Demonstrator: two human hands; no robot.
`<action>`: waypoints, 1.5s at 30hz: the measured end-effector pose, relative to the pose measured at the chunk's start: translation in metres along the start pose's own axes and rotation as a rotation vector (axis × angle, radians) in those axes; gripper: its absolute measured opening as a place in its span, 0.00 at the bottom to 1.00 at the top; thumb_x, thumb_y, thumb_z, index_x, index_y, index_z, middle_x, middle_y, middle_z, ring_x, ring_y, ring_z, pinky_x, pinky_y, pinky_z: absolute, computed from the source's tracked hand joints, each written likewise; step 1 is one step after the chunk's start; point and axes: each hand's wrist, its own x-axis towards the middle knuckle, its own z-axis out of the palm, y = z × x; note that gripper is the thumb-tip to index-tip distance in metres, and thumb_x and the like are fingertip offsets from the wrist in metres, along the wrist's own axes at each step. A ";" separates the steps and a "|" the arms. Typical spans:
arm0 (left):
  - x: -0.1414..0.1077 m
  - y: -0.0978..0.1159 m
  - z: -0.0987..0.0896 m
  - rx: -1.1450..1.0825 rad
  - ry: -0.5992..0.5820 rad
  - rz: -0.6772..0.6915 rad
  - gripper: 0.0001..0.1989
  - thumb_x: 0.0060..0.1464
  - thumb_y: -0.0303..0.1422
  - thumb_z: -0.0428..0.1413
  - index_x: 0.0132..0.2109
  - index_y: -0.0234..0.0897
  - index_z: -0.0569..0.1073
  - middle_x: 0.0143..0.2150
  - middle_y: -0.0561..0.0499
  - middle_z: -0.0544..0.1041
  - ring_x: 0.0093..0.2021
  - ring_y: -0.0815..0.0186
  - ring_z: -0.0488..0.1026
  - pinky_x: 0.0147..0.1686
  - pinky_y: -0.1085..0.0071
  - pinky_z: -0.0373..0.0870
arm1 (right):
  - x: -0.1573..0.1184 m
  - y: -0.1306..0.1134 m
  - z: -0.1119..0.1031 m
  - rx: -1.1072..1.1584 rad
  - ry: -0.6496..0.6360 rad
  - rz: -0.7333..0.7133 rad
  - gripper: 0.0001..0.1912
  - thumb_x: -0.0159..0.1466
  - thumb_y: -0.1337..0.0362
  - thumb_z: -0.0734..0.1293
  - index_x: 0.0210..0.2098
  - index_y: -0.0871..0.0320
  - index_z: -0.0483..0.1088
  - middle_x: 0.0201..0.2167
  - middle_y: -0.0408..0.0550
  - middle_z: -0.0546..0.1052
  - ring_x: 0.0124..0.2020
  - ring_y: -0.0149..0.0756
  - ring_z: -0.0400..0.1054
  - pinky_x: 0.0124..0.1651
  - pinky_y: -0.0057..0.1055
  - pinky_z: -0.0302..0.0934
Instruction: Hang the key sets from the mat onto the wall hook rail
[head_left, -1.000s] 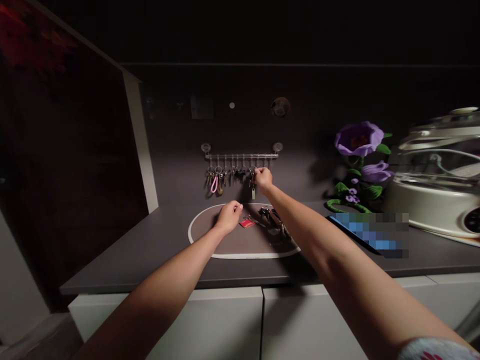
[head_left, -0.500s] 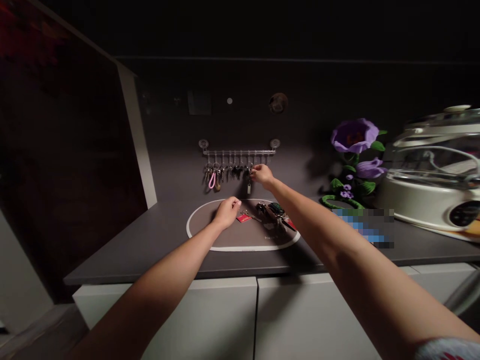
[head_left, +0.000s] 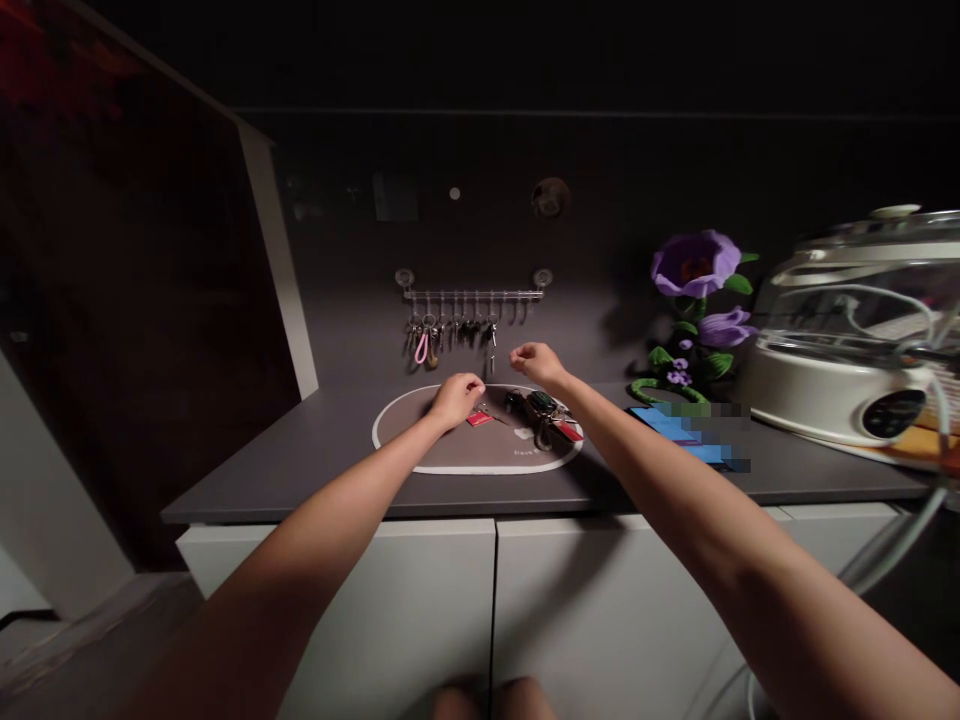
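Observation:
My right hand (head_left: 536, 362) is in the air just right of a key (head_left: 493, 340) that hangs from the clear hook rack (head_left: 474, 295). Its fingers are curled, and nothing shows in them. Several key rings, one with a pink loop (head_left: 422, 348), hang along the rack to the left of that key. Over the oval brown mat (head_left: 405, 440) my left hand (head_left: 457, 400) is closed in a pinch; what its fingertips hold, if anything, is too small to make out. Beside it lies a red tag (head_left: 480, 419). Farther right on the mat is a bunch of dark keys (head_left: 541, 408) with another red tag (head_left: 570, 431).
The mat lies on a dark countertop (head_left: 285, 440) above white cabinet doors (head_left: 390, 580). To the right are purple artificial flowers (head_left: 696, 265), a partly blurred phone (head_left: 667, 430) and a white appliance (head_left: 825, 385) with a clear cover. A cable (head_left: 919, 530) hangs near it.
My right hand has come off the hanging key and drawn back slightly down and right. My left hand stays over the mat. The whole view has shifted a little.

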 end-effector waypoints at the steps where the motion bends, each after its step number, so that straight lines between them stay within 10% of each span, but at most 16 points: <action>1: 0.003 0.001 0.000 -0.004 -0.007 -0.007 0.08 0.49 0.29 0.50 0.31 0.34 0.74 0.30 0.49 0.75 0.31 0.67 0.69 0.34 0.72 0.64 | -0.004 0.004 -0.001 -0.076 0.004 -0.018 0.05 0.53 0.68 0.63 0.26 0.62 0.70 0.23 0.44 0.73 0.25 0.26 0.65 0.31 0.21 0.57; 16: 0.025 0.009 0.043 -0.005 0.080 -0.160 0.08 0.50 0.28 0.51 0.33 0.35 0.74 0.34 0.47 0.76 0.35 0.66 0.70 0.39 0.70 0.65 | -0.026 0.024 0.010 -0.734 -0.007 0.066 0.14 0.56 0.59 0.62 0.32 0.59 0.76 0.36 0.60 0.76 0.44 0.45 0.65 0.42 0.34 0.56; 30: 0.020 0.004 0.038 0.224 -0.014 0.005 0.09 0.52 0.29 0.49 0.36 0.36 0.75 0.38 0.45 0.74 0.41 0.62 0.68 0.44 0.68 0.62 | -0.020 0.030 0.015 -0.624 -0.086 0.042 0.10 0.56 0.59 0.63 0.34 0.51 0.75 0.36 0.51 0.76 0.42 0.42 0.64 0.41 0.34 0.54; 45: 0.024 0.010 0.032 0.113 0.083 0.092 0.12 0.56 0.31 0.44 0.37 0.35 0.72 0.36 0.45 0.74 0.38 0.63 0.68 0.40 0.69 0.62 | -0.021 0.018 0.011 -0.394 -0.002 -0.325 0.10 0.61 0.65 0.56 0.33 0.59 0.68 0.35 0.50 0.74 0.36 0.34 0.64 0.35 0.25 0.51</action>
